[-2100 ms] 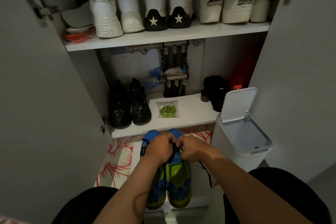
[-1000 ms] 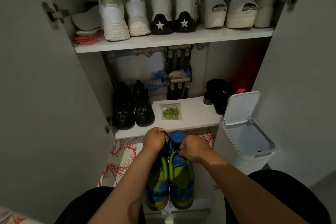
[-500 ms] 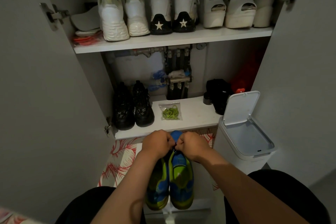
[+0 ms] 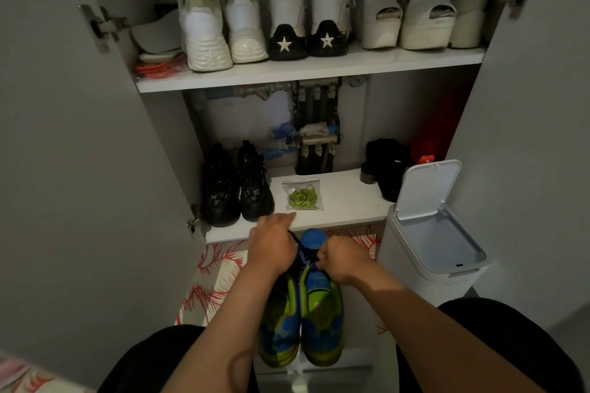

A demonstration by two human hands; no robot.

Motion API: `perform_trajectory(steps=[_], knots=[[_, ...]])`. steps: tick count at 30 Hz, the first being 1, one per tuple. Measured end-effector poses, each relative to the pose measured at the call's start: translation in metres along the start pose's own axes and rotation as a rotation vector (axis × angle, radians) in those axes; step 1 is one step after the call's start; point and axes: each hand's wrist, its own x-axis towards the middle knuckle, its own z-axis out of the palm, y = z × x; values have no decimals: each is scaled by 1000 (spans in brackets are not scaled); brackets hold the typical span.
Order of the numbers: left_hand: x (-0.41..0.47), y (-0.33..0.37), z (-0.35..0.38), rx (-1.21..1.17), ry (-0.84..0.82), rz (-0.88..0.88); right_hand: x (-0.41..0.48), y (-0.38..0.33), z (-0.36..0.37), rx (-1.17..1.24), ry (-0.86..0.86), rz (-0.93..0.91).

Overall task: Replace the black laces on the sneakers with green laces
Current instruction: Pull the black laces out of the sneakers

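1. Writing. We find no legible brand or label. The black-heeled shoes (image 4: 306,41) on the upper shelf (image 4: 319,70) each carry a white star. A small white mark on the black bag (image 4: 388,166) at the right end of the lower shelf (image 4: 348,210) is too small to read.

2. Sneakers (image 4: 319,322). The pair lies side by side on the floor below the front edge of the lower shelf, over a red-patterned mat (image 4: 210,284). The long axis runs straight away from us, toes toward the cupboard and heels toward our knees. The uppers are blue with lime-green panels and lime-green heels.

3. Hands. The left hand (image 4: 273,246) grips the black lace (image 4: 300,247), and a taut strand runs out from under its fingers to the right sneaker. The right hand (image 4: 343,260) is a tight fist at that sneaker's tongue, pinching the lace where it meets the thumb.

4. Green laces (image 4: 302,196). These sit bundled in a clear zip bag near the middle of the lower shelf, beside the black shoes (image 4: 238,188) at its left end.

5. A white bin (image 4: 447,265) stands to the right, lid raised.
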Motion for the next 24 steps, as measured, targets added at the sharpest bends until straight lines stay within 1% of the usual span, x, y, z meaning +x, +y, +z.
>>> perform_trajectory(steps=[2,3,5,6,8,10,13,15,18,19,21,24], knots=[[-1,5,4,7,-103,139,1,-2,-1,23,29,-2],[-1,7,6,11,-145,167,1,-3,-2,31,43,-12],[-1,8,8,73,-190,160,1,-3,-2,47,66,-30],[-1,7,8,100,-186,142,1,-3,-2,55,70,-33],[0,4,6,84,-148,94,2,-2,-1,80,72,-37],[0,6,3,125,-80,71,2,-1,0,114,72,-37],[0,7,-1,138,33,9,1,2,0,77,16,-34],[3,4,-8,23,134,-114,0,3,1,40,-27,-33],[9,-8,-19,-192,289,-298,0,3,1,18,-20,-37],[10,-11,-21,-211,302,-330,0,3,1,14,-16,-42],[9,-16,-20,-177,263,-347,0,1,2,7,-18,-60],[4,-21,-11,-5,164,-290,0,-1,4,-39,-19,-77]])
